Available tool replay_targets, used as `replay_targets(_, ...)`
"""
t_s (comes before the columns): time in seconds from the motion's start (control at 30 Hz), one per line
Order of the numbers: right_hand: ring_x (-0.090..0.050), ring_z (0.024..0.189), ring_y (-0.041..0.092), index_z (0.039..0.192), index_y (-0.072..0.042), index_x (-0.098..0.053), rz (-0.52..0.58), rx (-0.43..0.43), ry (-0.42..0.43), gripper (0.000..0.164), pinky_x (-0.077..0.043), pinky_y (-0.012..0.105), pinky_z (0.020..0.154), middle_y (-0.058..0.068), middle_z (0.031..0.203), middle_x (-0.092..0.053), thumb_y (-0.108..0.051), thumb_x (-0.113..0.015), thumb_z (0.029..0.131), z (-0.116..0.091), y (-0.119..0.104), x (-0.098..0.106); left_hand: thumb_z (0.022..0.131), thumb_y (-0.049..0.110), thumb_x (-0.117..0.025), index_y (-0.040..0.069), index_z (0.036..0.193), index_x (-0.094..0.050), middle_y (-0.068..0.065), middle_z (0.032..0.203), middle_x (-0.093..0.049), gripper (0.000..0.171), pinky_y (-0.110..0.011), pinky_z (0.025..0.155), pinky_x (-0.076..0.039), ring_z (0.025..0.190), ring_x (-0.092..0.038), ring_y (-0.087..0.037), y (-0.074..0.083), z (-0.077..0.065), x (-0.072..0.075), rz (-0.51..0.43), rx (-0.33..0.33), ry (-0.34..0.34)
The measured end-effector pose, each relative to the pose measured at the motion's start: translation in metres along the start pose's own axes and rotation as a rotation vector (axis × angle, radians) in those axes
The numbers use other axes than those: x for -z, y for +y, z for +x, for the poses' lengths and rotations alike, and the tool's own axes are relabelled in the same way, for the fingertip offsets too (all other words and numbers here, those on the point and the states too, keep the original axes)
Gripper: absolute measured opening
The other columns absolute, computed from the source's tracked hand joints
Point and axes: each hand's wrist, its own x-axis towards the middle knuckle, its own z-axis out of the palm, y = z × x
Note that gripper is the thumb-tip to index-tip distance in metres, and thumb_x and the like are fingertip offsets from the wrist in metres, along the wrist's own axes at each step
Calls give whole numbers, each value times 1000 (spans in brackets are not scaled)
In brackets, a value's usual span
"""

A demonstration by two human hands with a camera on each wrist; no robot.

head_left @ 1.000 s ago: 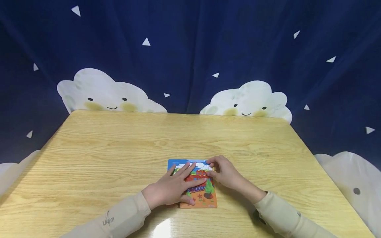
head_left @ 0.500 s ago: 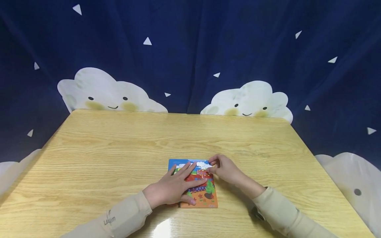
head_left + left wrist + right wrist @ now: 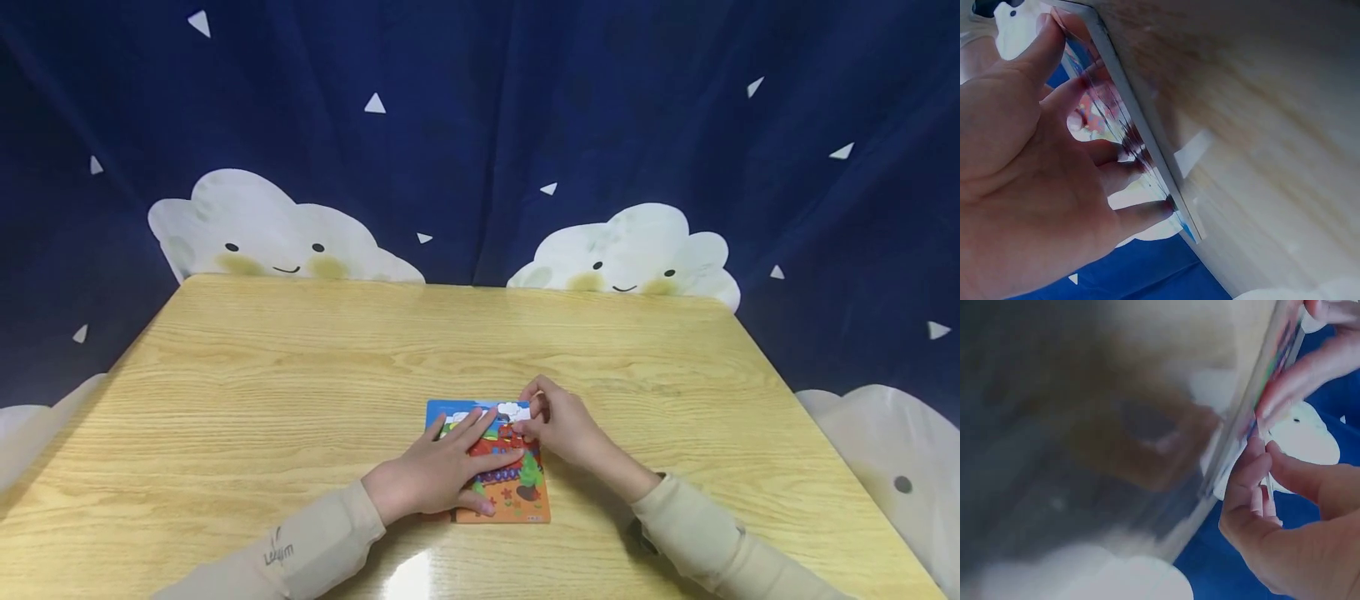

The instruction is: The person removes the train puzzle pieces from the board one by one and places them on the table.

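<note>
Puzzle board (image 3: 504,482) was steadied midway between the left and right edges of the worktop (image 3: 337,358) by the left hand (image 3: 431,477), fingers spread, nothing grasped; at its right a thin piece (image 3: 1261,434) was pinched by the right hand (image 3: 566,427). A slip could have been caused by its thinness. Printed sky (image 3: 441,407) was turned toward the far edge, as seemingly was the long axis.

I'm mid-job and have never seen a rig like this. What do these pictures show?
There's no machine: a person works bare-handed. The wide picture comes from a camera on the head; the two closer ones come from cameras on the left and right wrists. On the wooden table lies a colourful board that looks like a picture puzzle. The left hand rests spread across it. The right hand, by its far right corner, pinches a thin flat piece.
</note>
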Motion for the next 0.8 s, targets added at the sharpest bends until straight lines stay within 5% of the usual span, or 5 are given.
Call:
replay_targets(0.27, -66, 64, 25, 107, 3, -58, 22, 2, -2, 25, -55, 32, 56, 9, 73, -61, 5, -71, 85, -6, 21, 43, 88, 58, -56, 41, 153, -32, -12, 164, -6, 71, -59, 114, -15, 149, -8, -29, -1, -1, -1, -15, -8, 9)
replay_targets(0.57, -54, 57, 12, 114, 8, -60, -59, -137, 28, 26, -46, 25, 50, 6, 69, -59, 0, -68, 90, -39, 77, 110, 89, 57, -56, 39, 153, -32, -14, 163, -7, 71, -60, 113, -16, 149, -9, -30, 0, 0, -1, -17, -25, 16)
replay_targets(0.8, -56, 62, 11, 115, 12, -61, -158, -212, 48, 31, -49, 26, 54, 4, 72, -61, -2, -70, 88, -58, 109, 141, 89, 56, -57, 37, 153, -33, -14, 163, -8, 72, -59, 114, -17, 149, -10, -30, 1, -3, 2, -20, -23, 12)
